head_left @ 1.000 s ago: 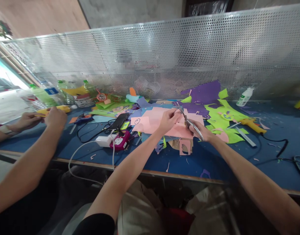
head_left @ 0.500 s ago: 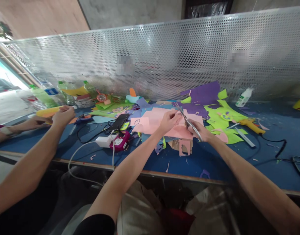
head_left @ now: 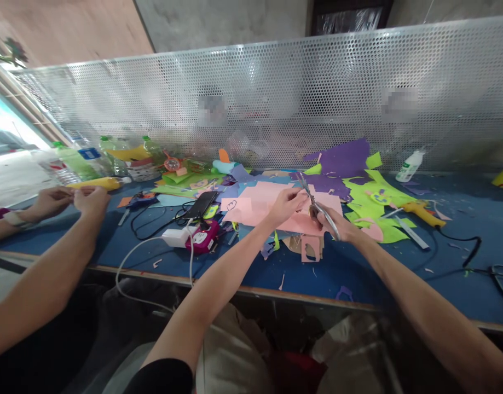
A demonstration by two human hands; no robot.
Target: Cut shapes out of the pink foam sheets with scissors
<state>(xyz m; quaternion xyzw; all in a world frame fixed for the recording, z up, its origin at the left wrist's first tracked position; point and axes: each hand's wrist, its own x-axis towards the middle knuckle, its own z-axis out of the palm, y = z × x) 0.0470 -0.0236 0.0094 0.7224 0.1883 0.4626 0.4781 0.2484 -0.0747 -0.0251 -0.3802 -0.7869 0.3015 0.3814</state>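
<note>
My right hand [head_left: 340, 226] is closed round the handles of metal scissors [head_left: 310, 192], whose blades point away from me. Just left of the blades, my left hand [head_left: 287, 204] pinches a small piece of pink paper, mostly hidden by the fingers. Both hands are above overlapping pink paper sheets [head_left: 259, 213], one with a small shape drawn on it. A pink square with a cut-out hole [head_left: 311, 255] lies near the front of this pile. Behind and to the right spread purple paper [head_left: 345, 158] and lime green paper [head_left: 356, 205].
A yellow glue gun [head_left: 424, 212] with its cord and a white bottle [head_left: 410, 167] stand right. Left are a magenta power adapter [head_left: 202, 237], a phone [head_left: 202, 204] and several plastic bottles. A co-worker's hands [head_left: 89, 201] are at far left. A perforated metal panel [head_left: 271, 104] closes the back.
The scissor blades have swung slightly and look closer together. My left hand stays nearly in place. The co-worker's hands have moved left and down, off the yellow bottle-shaped object.
</note>
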